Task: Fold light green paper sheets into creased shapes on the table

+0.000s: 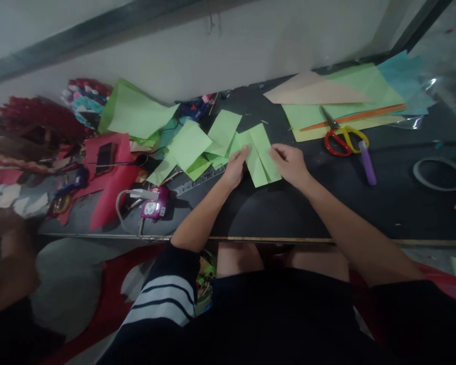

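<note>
While left hand (pixel 235 170) and right hand (pixel 290 161) pinch green paper (pixel 265 152), left of the scissors (pixel 336 126); light, even pressure best keeps edges aligned.

Light green paper (pixel 254 161) sits at the centre of the frame, tilted so that its top leans left. A dark slanting line parts it into two long panels; whether these are one folded sheet is unclear. Left hand (pixel 235 167) and right hand (pixel 289 161) hold its sides.
</note>
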The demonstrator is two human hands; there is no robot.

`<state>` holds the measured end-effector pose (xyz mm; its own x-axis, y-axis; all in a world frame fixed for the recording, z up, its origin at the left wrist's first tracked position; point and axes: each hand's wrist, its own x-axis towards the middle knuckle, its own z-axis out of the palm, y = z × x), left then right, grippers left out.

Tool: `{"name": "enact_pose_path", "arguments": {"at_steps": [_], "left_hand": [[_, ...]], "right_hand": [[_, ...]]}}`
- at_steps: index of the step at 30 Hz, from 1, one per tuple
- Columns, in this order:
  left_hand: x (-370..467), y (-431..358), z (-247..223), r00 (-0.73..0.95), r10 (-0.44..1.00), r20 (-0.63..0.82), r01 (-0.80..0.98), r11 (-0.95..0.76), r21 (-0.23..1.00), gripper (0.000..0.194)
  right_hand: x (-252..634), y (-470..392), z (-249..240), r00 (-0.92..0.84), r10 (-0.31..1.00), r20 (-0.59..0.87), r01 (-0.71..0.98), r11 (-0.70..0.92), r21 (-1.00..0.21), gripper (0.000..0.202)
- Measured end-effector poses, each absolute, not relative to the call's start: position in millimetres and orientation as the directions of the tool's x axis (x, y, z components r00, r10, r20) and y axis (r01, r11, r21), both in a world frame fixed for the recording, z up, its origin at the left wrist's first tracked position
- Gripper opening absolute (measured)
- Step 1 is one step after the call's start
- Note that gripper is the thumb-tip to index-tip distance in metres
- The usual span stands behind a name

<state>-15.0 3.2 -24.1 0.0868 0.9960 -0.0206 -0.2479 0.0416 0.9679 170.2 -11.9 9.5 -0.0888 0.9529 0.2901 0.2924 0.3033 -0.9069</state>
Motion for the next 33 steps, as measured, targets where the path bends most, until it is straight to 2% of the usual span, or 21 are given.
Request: {"name": "enact_pose_path", "arguments": {"at_steps": [4,8,10,12,14,17,20,23,25,29,33], "left_hand": [[-15.4,3.4,-24.4,0.141,0.99,0.001,-0.253,0.035,0.967,0.063],[-16.6,6.6,-25.2,0.034,0.998,0.05,-0.15,-0.045,0.988,0.053],[-16.8,8.9,-26.9,-0.02,0.999,0.042,-0.138,-0.044,0.989,0.043],[-16.2,10.5,-29.2,-0.016,0.999,0.037,-0.167,-0.039,0.985,0.037],[-14.7,11.4,-31.7,0.025,1.0,0.016,-0.196,-0.011,0.98,0.033],[-12.7,10.9,-34.3,0.009,1.0,-0.004,-0.118,0.005,0.993,0.027],[-12.2,5.7,-32.5,-0.092,0.99,0.109,0.116,-0.098,0.988,0.033],[-11.8,-5.6,-25.5,-0.092,0.976,0.196,0.254,-0.167,0.953,0.03],[-11.2,-13.4,-19.9,-0.063,0.977,0.203,0.288,-0.177,0.941,0.029],[-11.9,-19.8,-14.2,0.003,0.982,0.186,0.389,-0.173,0.905,0.058],[-16.1,-15.7,-17.5,0.053,0.981,0.187,0.493,-0.188,0.849,0.062]], "right_hand": [[172.4,-2.7,1.0,-0.023,0.969,0.244,0.188,0.244,-0.951,0.034],[170.1,5.7,-11.8,-0.031,0.993,0.118,-0.008,0.118,-0.993,0.042],[168.7,6.8,-15.9,0.002,0.996,0.091,-0.039,0.091,-0.995,0.045],[167.7,5.4,-16.9,0.1,0.987,0.124,0.022,0.122,-0.992,0.045],[167.3,2.2,-14.8,0.197,0.955,0.221,0.143,0.195,-0.97,0.039],[166.4,-4.6,-7.3,0.209,0.912,0.353,0.251,0.298,-0.921,0.027],[163.1,-11.2,0.4,0.102,0.923,0.371,0.244,0.339,-0.909,0.034],[158.0,-13.7,1.8,0.013,0.946,0.325,0.188,0.317,-0.93,0.049],[156.1,-11.5,-1.7,0.009,0.97,0.245,0.111,0.242,-0.964,0.058],[159.2,-2.8,-10.1,0.001,0.994,0.112,-0.04,0.112,-0.993,0.073],[162.3,-2.9,-7.5,-0.021,0.997,0.07,-0.049,0.069,-0.996,0.078]]}}
